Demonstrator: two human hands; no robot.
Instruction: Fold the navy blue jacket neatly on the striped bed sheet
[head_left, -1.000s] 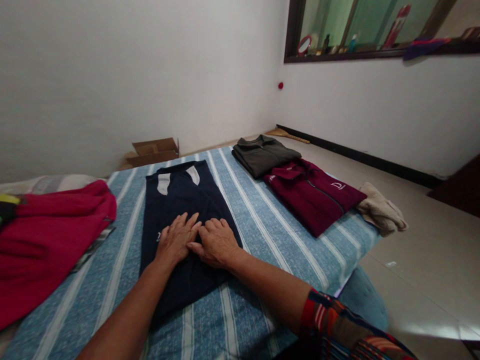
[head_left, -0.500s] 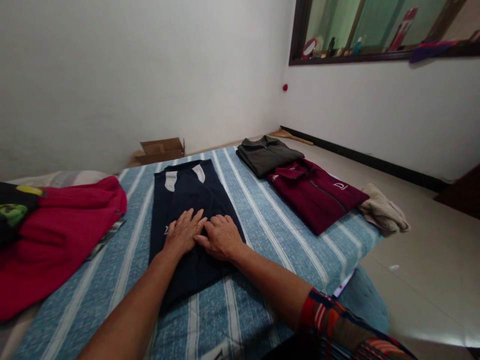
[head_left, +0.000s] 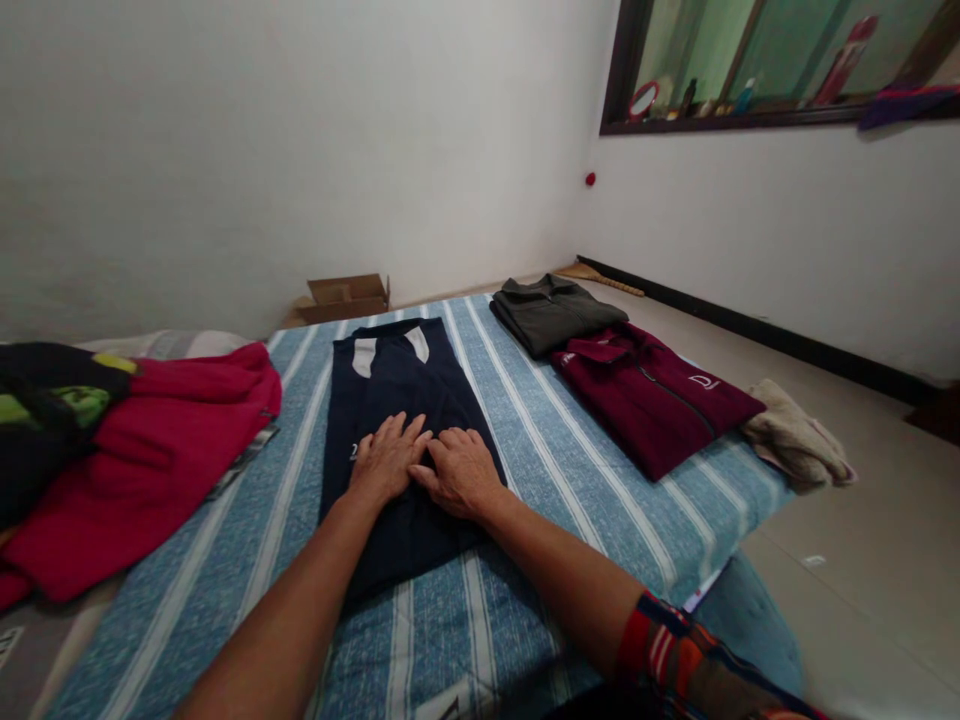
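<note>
A navy shirt (head_left: pixel 390 390) with white patches near its collar lies folded into a long rectangle on the striped blue bedcover (head_left: pixel 540 440). My left hand (head_left: pixel 390 458) rests flat on the middle of the shirt, fingers stretched toward the collar. Beside it, my right hand (head_left: pixel 461 470) also presses on the fabric, its fingers extended and its thumb touching or nearly touching the left hand. Neither hand grips the cloth. Part of a white print on the shirt shows just left of my left hand.
At right lie a folded maroon jacket (head_left: pixel 652 395) and a folded dark olive garment (head_left: pixel 555 308). A beige cloth (head_left: pixel 799 435) hangs over the right edge. Loose red clothing (head_left: pixel 172 460) and a black garment (head_left: pixel 45 430) lie at left. A cardboard box (head_left: pixel 349 298) stands by the wall.
The whole scene has shifted slightly rightward as my head view turned left. Both hands stay at the same place on the shirt.
</note>
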